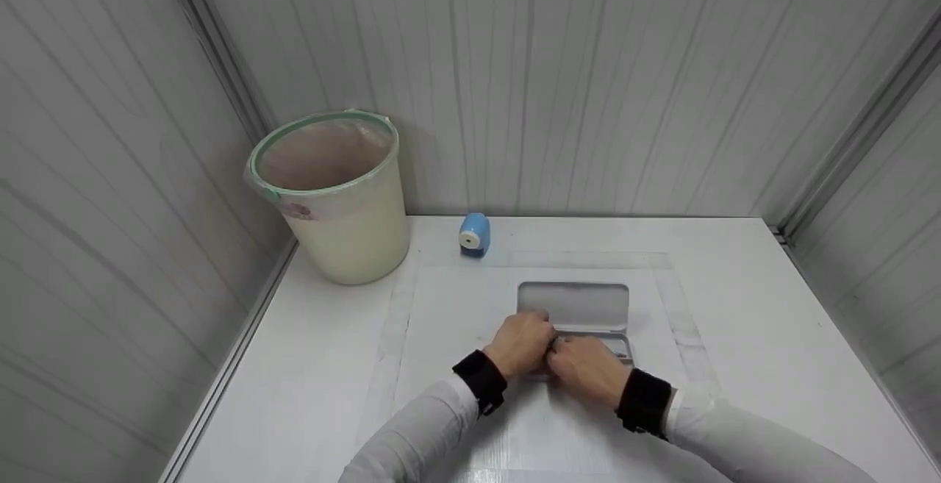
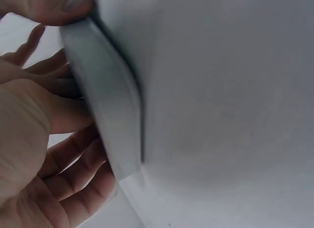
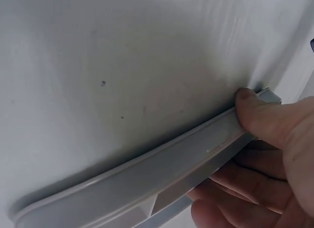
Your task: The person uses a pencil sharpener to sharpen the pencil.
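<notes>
One bin [image 1: 345,237] with a liner over its green rim stands far left, well away from the work, so no need to shift it. Next, a blue sharpener [image 1: 475,233] sits at the back of the white surface [image 1: 309,395], also out of the way. Then the left hand [image 1: 520,341], bent over the left part of the grey case [image 2: 108,103]; fingers curl, but the head view hides the tips, so cannot tell whether that grip grasps anything. Case lies flat in front of the person, lid [image 1: 588,304] raised at the back, lower part mostly covered by the hands. Right hand [image 1: 588,371] comes in from the right, meeting the left one; its grip grasps the case's near wall, thumb outside, other fingers curled behind.

Step in hand looks like close fingerwork at the case. To do it well: left fingers should work low and lightly, right thumb should brace the near wall without lifting it, since a case this shallow probably skids or tips easily. Pressing on the lid or its hinge side is best avoided. Parting the hands a little would help sight.
</notes>
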Demonstrator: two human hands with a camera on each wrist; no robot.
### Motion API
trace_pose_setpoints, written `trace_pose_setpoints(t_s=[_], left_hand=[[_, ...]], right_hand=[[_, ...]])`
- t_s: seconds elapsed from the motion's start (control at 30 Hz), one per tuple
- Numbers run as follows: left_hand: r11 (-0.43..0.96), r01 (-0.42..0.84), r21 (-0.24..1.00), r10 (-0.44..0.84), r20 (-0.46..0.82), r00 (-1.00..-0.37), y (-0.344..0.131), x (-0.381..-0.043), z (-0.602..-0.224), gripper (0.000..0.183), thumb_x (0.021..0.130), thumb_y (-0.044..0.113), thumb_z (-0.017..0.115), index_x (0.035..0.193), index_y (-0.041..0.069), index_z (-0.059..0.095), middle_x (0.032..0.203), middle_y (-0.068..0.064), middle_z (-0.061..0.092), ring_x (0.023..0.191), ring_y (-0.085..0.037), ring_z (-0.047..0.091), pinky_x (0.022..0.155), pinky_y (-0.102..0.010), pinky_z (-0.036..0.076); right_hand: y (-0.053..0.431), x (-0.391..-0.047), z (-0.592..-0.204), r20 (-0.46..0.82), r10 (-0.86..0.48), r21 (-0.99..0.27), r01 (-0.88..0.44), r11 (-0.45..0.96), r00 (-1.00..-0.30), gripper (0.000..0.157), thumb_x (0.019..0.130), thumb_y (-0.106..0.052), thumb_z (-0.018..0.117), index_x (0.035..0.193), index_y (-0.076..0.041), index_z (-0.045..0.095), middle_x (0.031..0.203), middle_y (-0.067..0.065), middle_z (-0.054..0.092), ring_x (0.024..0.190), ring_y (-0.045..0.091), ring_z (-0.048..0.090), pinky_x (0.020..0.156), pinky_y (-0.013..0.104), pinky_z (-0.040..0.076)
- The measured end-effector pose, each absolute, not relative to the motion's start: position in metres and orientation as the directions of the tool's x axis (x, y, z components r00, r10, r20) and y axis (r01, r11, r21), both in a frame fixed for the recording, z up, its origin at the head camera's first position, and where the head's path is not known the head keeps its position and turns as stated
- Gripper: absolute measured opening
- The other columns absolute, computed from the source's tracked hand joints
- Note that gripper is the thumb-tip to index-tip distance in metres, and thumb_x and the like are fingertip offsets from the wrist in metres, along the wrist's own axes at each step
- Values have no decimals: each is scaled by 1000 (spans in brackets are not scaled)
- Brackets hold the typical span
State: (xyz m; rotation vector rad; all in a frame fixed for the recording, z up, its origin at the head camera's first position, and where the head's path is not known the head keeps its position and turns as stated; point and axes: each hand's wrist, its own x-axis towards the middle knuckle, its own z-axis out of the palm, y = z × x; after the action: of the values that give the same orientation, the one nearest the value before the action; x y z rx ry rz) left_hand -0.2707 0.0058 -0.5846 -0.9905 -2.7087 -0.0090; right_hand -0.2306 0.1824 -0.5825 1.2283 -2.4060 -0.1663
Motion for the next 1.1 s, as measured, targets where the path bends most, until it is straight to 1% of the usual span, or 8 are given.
trace_pose_setpoints(t_s=[0.13,0.27,0.47,0.63,0.73,0.87,0.97,1.1], left_hand=[[764,624,-165,643,277,-714,10,-271,-590,9,93,28,81,90,22,87,89,2,75,80,-16,75,68,-33,65],[757,622,-200,653,261,-711,11,-268,-592,10,93,32,82,93,23,86,91,2,74,83,-16,74,68,-32,64],[762,622,-180,648,227,-727,12,-267,-590,19,94,38,84,97,19,84,94,0,73,84,-18,72,70,-33,64],[776,619,-120,629,223,-745,12,-267,-588,28,93,43,86,99,16,82,95,-1,75,86,-19,73,71,-34,65],[792,606,-78,606,224,-763,11,-268,-586,29,89,40,89,99,15,79,95,-1,77,87,-19,74,72,-34,65],[815,580,6,561,242,-791,7,-269,-583,17,90,26,87,95,13,76,89,-3,78,82,-20,76,69,-35,65],[821,557,129,514,261,-818,2,-270,-579,8,94,15,81,94,13,73,87,-4,79,78,-22,78,68,-34,63],[781,528,335,451,282,-847,-3,-269,-571,3,103,13,75,101,13,73,89,-3,81,80,-20,78,69,-30,60]], right_hand=[[184,-229,-583,327,-794,289,-745,601,-513,22,83,-17,89,83,-11,68,73,-1,62,56,13,52,50,31,46],[185,-227,-585,339,-782,249,-752,611,-523,24,81,-21,92,84,-11,70,76,-1,66,56,15,56,51,33,46],[186,-225,-584,291,-761,190,-744,640,-580,17,87,-15,86,88,-12,70,78,0,67,60,17,60,54,34,48],[188,-223,-584,267,-737,118,-738,664,-621,21,86,-19,88,92,-12,69,81,0,69,64,19,63,56,34,50],[190,-221,-585,271,-727,87,-736,671,-630,27,83,-22,91,95,-12,69,81,0,70,66,18,64,56,33,51],[193,-220,-586,266,-713,44,-730,682,-649,30,82,-26,91,94,-13,67,79,-1,68,66,18,64,56,33,50],[197,-220,-584,241,-693,0,-714,700,-679,32,86,-32,91,93,-15,65,78,-2,67,67,17,63,58,33,50],[204,-221,-579,273,-662,-29,-694,720,-698,31,91,-35,88,103,-11,74,85,-1,72,73,17,67,64,36,55]])
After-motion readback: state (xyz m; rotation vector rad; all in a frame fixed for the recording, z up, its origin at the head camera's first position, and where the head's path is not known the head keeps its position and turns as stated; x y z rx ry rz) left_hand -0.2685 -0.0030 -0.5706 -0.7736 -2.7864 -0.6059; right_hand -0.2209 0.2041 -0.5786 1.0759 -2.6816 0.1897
